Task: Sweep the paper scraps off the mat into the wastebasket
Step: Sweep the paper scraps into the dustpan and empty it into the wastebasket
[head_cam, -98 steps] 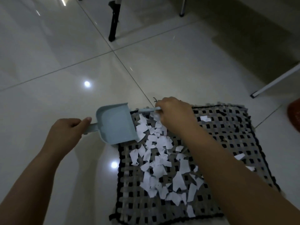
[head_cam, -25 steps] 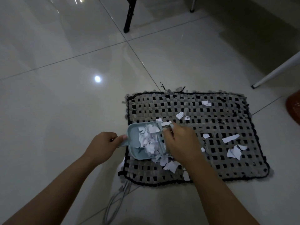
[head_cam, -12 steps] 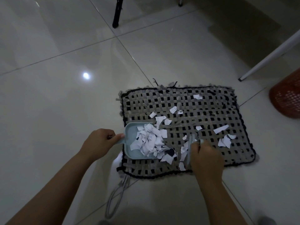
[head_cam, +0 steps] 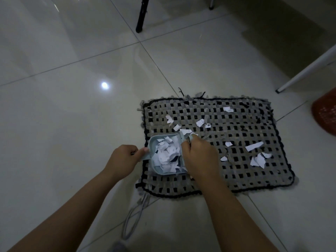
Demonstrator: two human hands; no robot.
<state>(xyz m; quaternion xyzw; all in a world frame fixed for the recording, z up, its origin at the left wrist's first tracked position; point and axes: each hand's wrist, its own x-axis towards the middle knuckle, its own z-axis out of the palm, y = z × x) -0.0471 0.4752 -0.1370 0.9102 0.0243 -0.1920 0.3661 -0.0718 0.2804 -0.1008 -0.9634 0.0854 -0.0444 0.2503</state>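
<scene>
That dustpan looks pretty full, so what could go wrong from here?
The dustpan is heaped with scraps, so some may spill on the way to the orange wastebasket, which stands off to the right. Scraps still on the mat, like the cluster near its right side, could get missed.

1. Mat (head_cam: 236,179): woven grey-and-black rectangle with black edging, flat on the floor.
2. Paper scraps (head_cam: 258,160): white torn pieces scattered across the mat's middle and right.
3. Dustpan (head_cam: 156,170): pale blue, resting on the mat's left part, heaped with scraps.
4. Wastebasket (head_cam: 325,115): red mesh, right of the mat.
</scene>
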